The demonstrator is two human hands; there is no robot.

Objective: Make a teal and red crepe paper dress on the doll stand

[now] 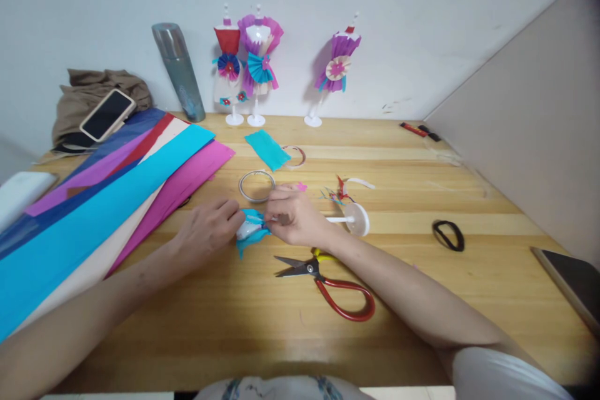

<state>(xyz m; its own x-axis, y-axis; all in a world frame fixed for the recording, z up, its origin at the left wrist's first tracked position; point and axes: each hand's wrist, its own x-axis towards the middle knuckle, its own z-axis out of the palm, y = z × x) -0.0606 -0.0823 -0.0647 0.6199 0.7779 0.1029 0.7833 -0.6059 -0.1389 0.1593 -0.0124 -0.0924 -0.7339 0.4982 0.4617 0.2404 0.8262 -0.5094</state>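
A small white dress-form mannequin lies on its side on the table, its round base (pixel 359 220) pointing right. Blue crepe paper (pixel 253 237) is wrapped about its body. My left hand (pixel 210 228) is closed at the left end, fingers pinched on the paper's edge. At the mannequin's middle, my right hand (pixel 293 215) pinches the same paper between thumb and fingers and partly hides the stand. Red- and yellow-handled scissors (pixel 309 269) lie with blades parted just below the right hand. Behind the hands are a tape ring (pixel 240 186) and a cut blue crepe piece (pixel 267 150).
Several crepe sheets (pixel 112 184) cover the left side, near a phone (pixel 107 115) and a flask (pixel 180 72). Three dressed mannequins (pixel 228 69) stand along the wall. Paper scraps (pixel 341 190), a black band (pixel 449 235) and a dark device (pixel 569 281) lie to the right.
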